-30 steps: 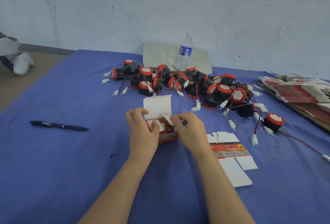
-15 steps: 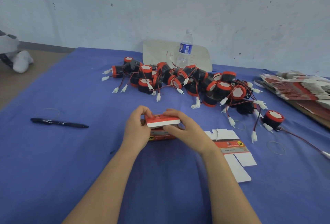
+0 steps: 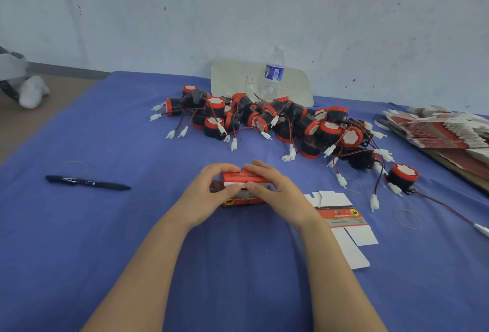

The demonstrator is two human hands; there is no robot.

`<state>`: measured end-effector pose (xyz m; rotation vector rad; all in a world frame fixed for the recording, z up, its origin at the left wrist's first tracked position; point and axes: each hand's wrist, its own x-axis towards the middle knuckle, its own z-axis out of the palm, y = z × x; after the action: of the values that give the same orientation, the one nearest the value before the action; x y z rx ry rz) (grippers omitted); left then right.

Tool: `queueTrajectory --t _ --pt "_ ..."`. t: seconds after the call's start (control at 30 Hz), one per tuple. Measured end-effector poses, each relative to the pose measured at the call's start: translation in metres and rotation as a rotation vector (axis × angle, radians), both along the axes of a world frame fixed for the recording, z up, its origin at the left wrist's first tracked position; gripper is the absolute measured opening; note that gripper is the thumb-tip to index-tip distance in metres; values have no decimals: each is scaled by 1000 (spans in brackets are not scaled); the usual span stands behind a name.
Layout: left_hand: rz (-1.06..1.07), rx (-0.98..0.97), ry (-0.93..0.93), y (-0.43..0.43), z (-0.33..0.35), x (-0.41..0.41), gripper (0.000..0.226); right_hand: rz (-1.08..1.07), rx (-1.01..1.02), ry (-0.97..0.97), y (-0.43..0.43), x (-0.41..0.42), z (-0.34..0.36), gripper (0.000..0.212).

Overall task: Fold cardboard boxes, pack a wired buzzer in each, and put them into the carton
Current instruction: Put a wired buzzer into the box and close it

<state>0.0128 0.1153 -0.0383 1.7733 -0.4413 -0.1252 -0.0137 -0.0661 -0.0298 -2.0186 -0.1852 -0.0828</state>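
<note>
A small red and white cardboard box (image 3: 244, 188) stands on the blue cloth at the centre, its top lid folded down. My left hand (image 3: 209, 195) grips its left end and my right hand (image 3: 275, 194) presses on its right side and lid; the box's contents are hidden. Beyond it lies a pile of black and red wired buzzers (image 3: 277, 120) with white plugs. One single buzzer (image 3: 403, 176) sits apart at the right. A flat unfolded box blank (image 3: 341, 223) lies just right of my right wrist.
A stack of flat box blanks (image 3: 444, 133) sits at the far right edge. A black pen (image 3: 87, 182) lies at the left. A water bottle (image 3: 274, 75) stands before a white board against the wall. Loose rubber bands (image 3: 406, 218) lie on the cloth.
The open lid flap was folded down over the box and pressed shut. Both hands moved from the open top onto the box's ends and lid.
</note>
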Motion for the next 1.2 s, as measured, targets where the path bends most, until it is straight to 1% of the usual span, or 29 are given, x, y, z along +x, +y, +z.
queueTrajectory --t 0.1,0.2,0.3,0.37,0.5,0.7,0.83,0.9,0.97,1.07,1.2 --pt "-36 -2 -9 2 2 -1 27 13 56 31 -1 -2 1 30" --pt "-57 -3 20 1 4 -2 31 -21 118 59 1 -2 3 25" --pt "-53 -34 93 0 7 -1 33 -56 129 82 1 -1 0 25" --pt "-58 -39 129 0 9 -2 31 -66 185 102 1 0 -2 26" --pt "-132 11 91 5 8 -3 27 -79 279 116 1 4 -7 30" --pt "-144 59 110 3 7 -2 33 -71 308 152 -1 6 -12 29" --pt "-150 -18 186 1 8 -3 21 -83 334 171 -1 9 -14 28" --pt "-136 -23 182 1 8 -3 23 -86 330 171 -1 9 -14 28" --pt "-102 12 155 1 7 -1 23 -84 320 168 -1 9 -14 28" --pt "-109 90 90 2 6 -1 22 -83 305 166 0 10 -14 29" --pt "-113 230 33 3 6 1 33 -91 204 154 1 6 -13 32"
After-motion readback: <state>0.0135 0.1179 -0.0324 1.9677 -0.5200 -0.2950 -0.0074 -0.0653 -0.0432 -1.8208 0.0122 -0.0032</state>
